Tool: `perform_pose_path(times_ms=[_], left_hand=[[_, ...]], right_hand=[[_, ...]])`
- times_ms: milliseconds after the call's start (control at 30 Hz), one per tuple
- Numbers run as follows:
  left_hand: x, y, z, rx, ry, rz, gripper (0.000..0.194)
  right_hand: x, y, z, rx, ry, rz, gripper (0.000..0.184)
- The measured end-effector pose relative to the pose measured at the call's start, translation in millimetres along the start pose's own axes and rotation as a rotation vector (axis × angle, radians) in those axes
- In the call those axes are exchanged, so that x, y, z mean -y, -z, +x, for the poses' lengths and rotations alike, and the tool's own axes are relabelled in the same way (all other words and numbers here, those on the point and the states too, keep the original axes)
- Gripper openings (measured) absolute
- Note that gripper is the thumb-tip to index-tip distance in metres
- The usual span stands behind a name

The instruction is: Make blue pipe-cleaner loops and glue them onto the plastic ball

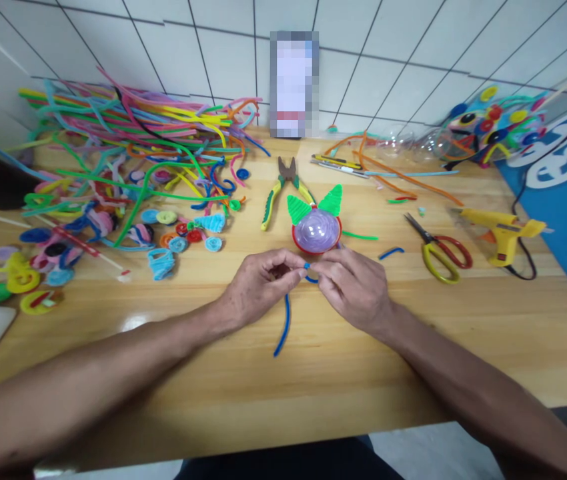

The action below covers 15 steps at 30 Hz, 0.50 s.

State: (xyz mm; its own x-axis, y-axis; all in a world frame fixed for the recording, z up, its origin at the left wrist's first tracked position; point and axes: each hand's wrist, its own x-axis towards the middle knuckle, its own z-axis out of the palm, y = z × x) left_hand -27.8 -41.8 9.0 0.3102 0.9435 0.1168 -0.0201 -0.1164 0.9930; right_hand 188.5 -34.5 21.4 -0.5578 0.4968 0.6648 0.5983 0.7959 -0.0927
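Left hand: yours, thumb and forefinger closed on a blue stem, other fingers curled. Right hand: yours, fingertips pinching the same small blue part from the other side. Work in hand, as judged: fine shaping of the blue stem, a short curve showing just under the fingertips; whether it joins the blue length hanging below your left hand, you cannot tell, your fingers being in the way. Handling called for, by judgement: one pinch kept steady, the other turning lightly, any bend made small and close to the tips. Purple dome, one, red-rimmed, with two green leaves, on the table just beyond your fingers. Pliers, handles spread, left of the dome. Blue scrap, right of your right hand. Scissors, blades nearly together, then glue gun, farther right. Stem pile, many colours, far left; coiled pieces, assorted, nearer you.
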Motion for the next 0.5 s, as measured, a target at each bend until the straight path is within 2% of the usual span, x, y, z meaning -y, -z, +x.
perform_pose_path(times_ms=[500], left_hand=[[-1.5, 0.5, 0.2, -0.007, 0.008, 0.005, 0.01]], right_hand=[[0.0, -0.4, 0.4, -0.006, -0.004, -0.019, 0.021]])
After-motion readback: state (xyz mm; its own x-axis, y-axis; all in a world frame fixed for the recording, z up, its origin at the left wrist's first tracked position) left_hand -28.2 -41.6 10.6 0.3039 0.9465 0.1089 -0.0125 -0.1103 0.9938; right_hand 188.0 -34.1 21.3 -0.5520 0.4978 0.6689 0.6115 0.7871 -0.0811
